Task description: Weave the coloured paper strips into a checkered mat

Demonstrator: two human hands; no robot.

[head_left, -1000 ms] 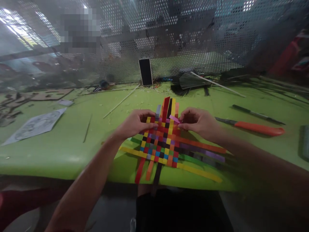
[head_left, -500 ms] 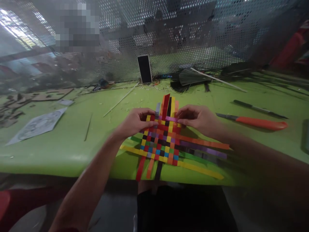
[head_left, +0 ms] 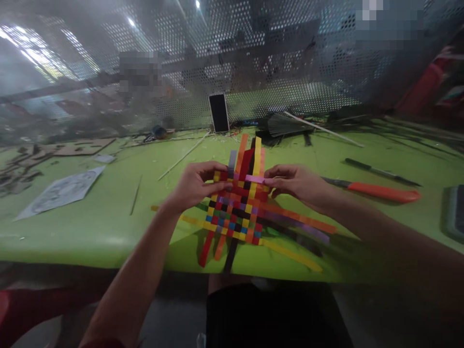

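Observation:
A woven mat of coloured strips (head_left: pixel 235 212) is tilted up a little off the green table, loose strip ends fanning out on its sides. My left hand (head_left: pixel 199 186) pinches its upper left corner between thumb and fingers. At the upper right, my right hand (head_left: pixel 295 183) has thumb and fingers closed on a pink-purple strip (head_left: pixel 255 179) that crosses the top of the weave. Above it stand the upright ends of orange, red, black, yellow and grey strips; the red strip (head_left: pixel 248 162) leans forward. Fingertips hide parts of both upper corners.
An orange-handled knife (head_left: pixel 384 191) and a dark pen-like tool (head_left: pixel 382 171) lie to the right on the green table (head_left: pixel 119 237). A phone (head_left: pixel 219 113) leans against the perforated metal screen behind. A printed paper sheet (head_left: pixel 60 192) and cardboard scraps (head_left: pixel 79 147) are at left.
The mat and both hands have shifted slightly left, and the mat is tilted more. The red strip's upper end has dropped lower. My view has also moved a little.

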